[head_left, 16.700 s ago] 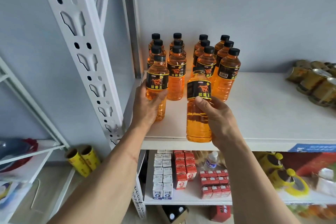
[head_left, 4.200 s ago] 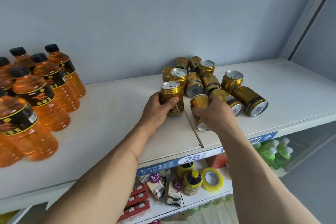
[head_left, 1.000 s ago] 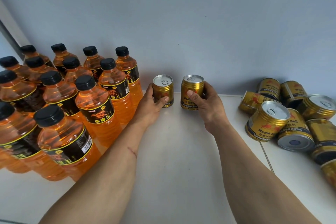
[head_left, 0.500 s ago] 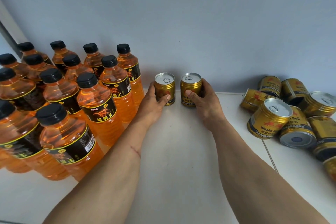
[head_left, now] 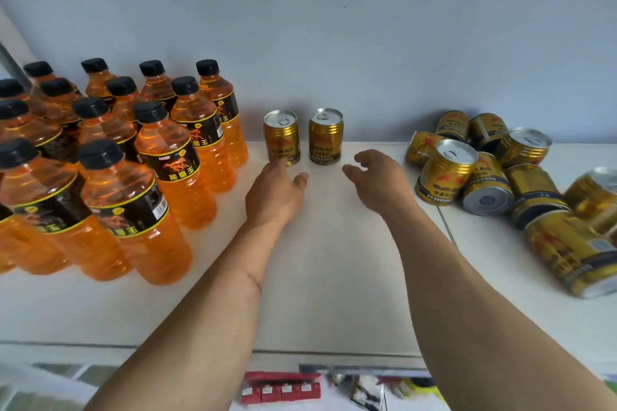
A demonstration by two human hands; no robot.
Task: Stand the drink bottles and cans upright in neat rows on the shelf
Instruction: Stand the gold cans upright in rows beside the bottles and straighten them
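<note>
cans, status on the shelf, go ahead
Both hands open, left hand, right hand. Two cans upright by the wall. Heap of cans waits right.

A bare strip of white shelf (head_left: 334, 277) runs from the front edge back to two upright gold cans (head_left: 302, 137) standing side by side near the wall, with both arms reaching along it. Left of the strip, upright orange bottles (head_left: 140, 177) stand in close rows, blocking that side. To the right, a heap of gold cans (head_left: 494, 173), most apparently lying on their sides, crowds the shelf.
</note>
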